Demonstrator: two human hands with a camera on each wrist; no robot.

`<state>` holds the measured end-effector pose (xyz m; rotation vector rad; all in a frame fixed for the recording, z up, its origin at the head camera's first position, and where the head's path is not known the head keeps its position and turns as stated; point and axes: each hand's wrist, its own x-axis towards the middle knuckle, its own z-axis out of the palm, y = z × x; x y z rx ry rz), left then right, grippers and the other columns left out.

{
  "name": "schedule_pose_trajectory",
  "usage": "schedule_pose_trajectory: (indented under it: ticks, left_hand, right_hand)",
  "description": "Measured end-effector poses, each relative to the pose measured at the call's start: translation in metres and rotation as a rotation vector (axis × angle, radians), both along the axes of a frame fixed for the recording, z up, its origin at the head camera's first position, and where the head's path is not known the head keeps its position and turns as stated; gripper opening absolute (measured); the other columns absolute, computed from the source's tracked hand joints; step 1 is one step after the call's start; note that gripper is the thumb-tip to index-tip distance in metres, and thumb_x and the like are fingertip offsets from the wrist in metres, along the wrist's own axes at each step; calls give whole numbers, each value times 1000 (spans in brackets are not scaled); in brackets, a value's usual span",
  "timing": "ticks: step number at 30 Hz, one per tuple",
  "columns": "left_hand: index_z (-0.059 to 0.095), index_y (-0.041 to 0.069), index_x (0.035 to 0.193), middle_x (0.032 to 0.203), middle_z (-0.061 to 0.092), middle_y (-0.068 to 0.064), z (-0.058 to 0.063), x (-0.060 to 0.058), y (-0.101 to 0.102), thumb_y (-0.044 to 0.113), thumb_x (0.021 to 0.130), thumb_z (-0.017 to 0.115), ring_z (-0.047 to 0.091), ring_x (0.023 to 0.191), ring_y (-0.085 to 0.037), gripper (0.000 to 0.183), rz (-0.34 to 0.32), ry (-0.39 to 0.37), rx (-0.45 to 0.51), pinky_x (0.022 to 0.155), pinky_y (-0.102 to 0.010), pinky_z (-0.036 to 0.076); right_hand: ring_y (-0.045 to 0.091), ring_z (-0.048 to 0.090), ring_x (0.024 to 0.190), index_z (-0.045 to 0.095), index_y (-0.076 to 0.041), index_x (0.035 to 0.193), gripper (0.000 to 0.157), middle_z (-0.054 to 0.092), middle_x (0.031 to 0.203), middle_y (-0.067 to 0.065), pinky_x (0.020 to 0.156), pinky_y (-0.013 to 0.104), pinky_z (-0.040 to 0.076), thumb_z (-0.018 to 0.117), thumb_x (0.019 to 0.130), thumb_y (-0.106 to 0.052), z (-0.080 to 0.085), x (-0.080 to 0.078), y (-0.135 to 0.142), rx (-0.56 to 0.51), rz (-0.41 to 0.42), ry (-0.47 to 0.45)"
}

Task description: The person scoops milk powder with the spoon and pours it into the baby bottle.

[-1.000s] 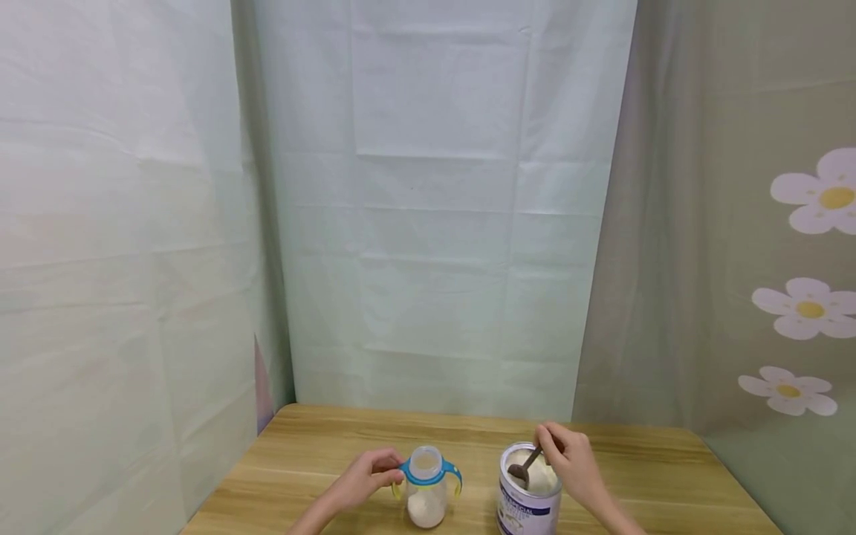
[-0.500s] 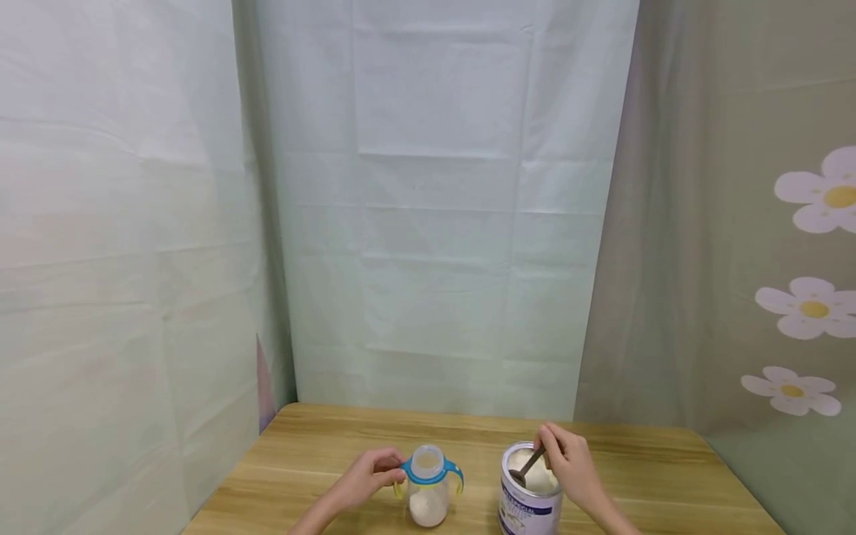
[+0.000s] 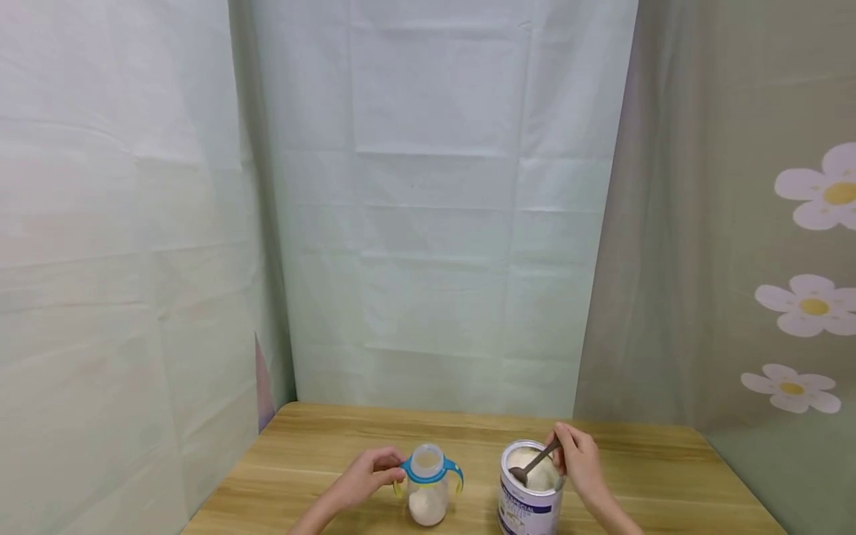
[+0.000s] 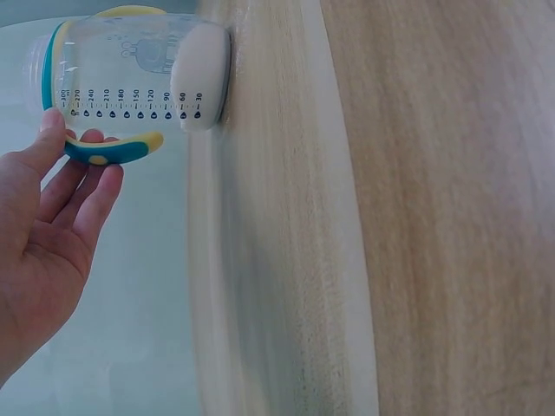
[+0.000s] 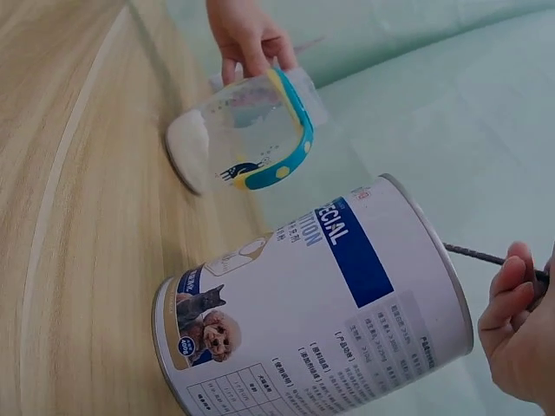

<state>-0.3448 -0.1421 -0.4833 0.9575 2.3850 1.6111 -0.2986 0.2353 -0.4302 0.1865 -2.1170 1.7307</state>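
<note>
A clear baby bottle [image 3: 428,496] stands upright and uncapped on the table, with pale powder at its bottom and a blue and yellow two-handled collar. My left hand [image 3: 369,475] pinches the collar's left handle [image 4: 113,151] between thumb and fingers. To the right stands an open white and purple-blue tin [image 3: 528,513] of pale powder [image 3: 525,456]; its label in the right wrist view carries a dog and a cat. Above the tin's right rim, my right hand [image 3: 580,462] grips the handle of a dark spoon [image 3: 535,464], whose bowl is inside the tin's mouth.
The wooden table [image 3: 321,435] reaches back to a pale hanging curtain [image 3: 435,282]. Another curtain [image 3: 134,260] hangs at the left, and one with printed flowers [image 3: 809,306] at the right.
My right hand has moved slightly right, and the spoon handle leans lower toward the right, its bowl still in the tin. The left hand and bottle have stayed in place.
</note>
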Motion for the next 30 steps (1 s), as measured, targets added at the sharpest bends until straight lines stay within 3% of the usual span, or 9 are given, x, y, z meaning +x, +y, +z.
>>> schedule_pose_trajectory:
  ticks: [6, 12, 18, 24, 30]
  left_hand:
    - [65, 3, 107, 101, 70, -15, 0, 1, 0, 17, 95, 60, 68, 90, -15, 19, -2, -4, 5, 77, -40, 56]
    - [65, 3, 106, 102, 70, -15, 2, 1, 0, 15, 95, 60, 68, 93, -24, 17, -3, -21, 9, 78, -40, 56]
    - [64, 2, 106, 101, 70, -17, 2, 2, 0, 15, 95, 60, 68, 92, -19, 18, -7, -17, 7, 77, -41, 56]
    - [64, 1, 106, 101, 70, -16, 2, 2, 0, 15, 95, 60, 68, 91, -18, 18, -4, -14, 3, 78, -43, 56]
    - [64, 0, 106, 101, 70, -18, 0, 2, 0, 15, 94, 61, 68, 91, -18, 19, -14, 12, 14, 76, -30, 56]
  right_hand:
    - [5, 41, 41, 54, 15, 85, 42, 43, 51, -4, 41, 18, 36, 35, 106, -16, -2, -4, 7, -89, 4, -108]
    - [4, 44, 40, 58, 8, 81, 39, 47, 50, -5, 41, 18, 37, 35, 105, -14, -2, -5, 12, -126, -20, -179]
    - [4, 45, 44, 58, 1, 81, 38, 48, 53, -4, 44, 17, 40, 33, 105, -15, -8, -5, 24, -219, -31, -292]
    - [2, 44, 47, 58, -2, 82, 37, 47, 57, -6, 45, 15, 39, 31, 105, -14, -12, -6, 34, -321, -7, -350]
    - [0, 43, 47, 58, -7, 79, 40, 46, 57, -8, 45, 12, 36, 28, 105, -14, -16, -7, 41, -417, 38, -358]
